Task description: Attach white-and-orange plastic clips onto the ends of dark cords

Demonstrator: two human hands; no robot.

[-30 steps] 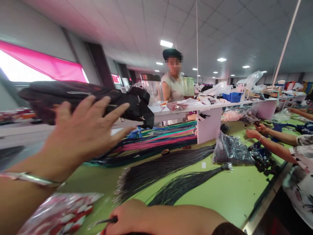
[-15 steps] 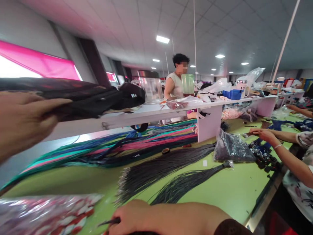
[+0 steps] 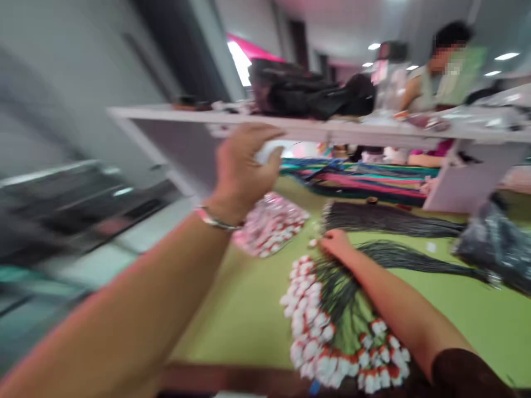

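My left hand [image 3: 248, 166] is raised in front of the shelf edge, its fingers curved and apart with nothing between them. Just above it, a black fabric bundle with a strap [image 3: 298, 91] lies on the shelf. My right hand [image 3: 334, 243] is low over the table, fingers closed; whatever they hold is too blurred to make out. A small white piece [image 3: 313, 242] shows by its fingertips. Below that hand a bunch of dark cords [image 3: 338, 290] fans out, with white and red ends [image 3: 307, 309] near the table's front edge. A plastic bag of pink, white and red pieces [image 3: 271, 226] lies beyond my left wrist.
Dark cord bundles [image 3: 390, 218] and a clear bag with dark contents [image 3: 498, 243] lie on the green table [image 3: 240, 309]. Coloured cords [image 3: 365, 179] run beneath the white shelf [image 3: 199, 115]. A clear jar [image 3: 388, 85] stands on it. A person [image 3: 427, 83] is behind.
My left hand has let go of the black fabric bundle, now on the shelf. The view has swung left and down, and the bunch with white and red ends has come into sight.
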